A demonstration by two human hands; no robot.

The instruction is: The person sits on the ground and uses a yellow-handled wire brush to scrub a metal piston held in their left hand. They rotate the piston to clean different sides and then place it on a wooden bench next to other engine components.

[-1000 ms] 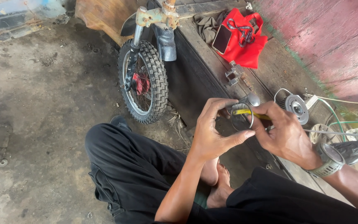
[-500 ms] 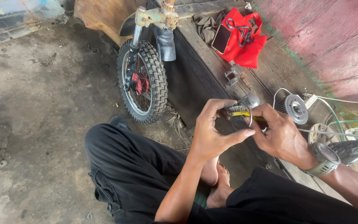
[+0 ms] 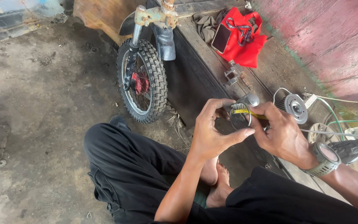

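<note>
Currently the work looks mid-way: the left hand pinches a thin metal ring between thumb and fingertips, fingers closed on its rim, above the lap near the bench edge. The right hand is clamped on a yellow-handled tool laid across the ring; the ring is not yet set down. Count: one ring, one tool, one knobby wheel far left, one red bag, one round finned part.
</note>
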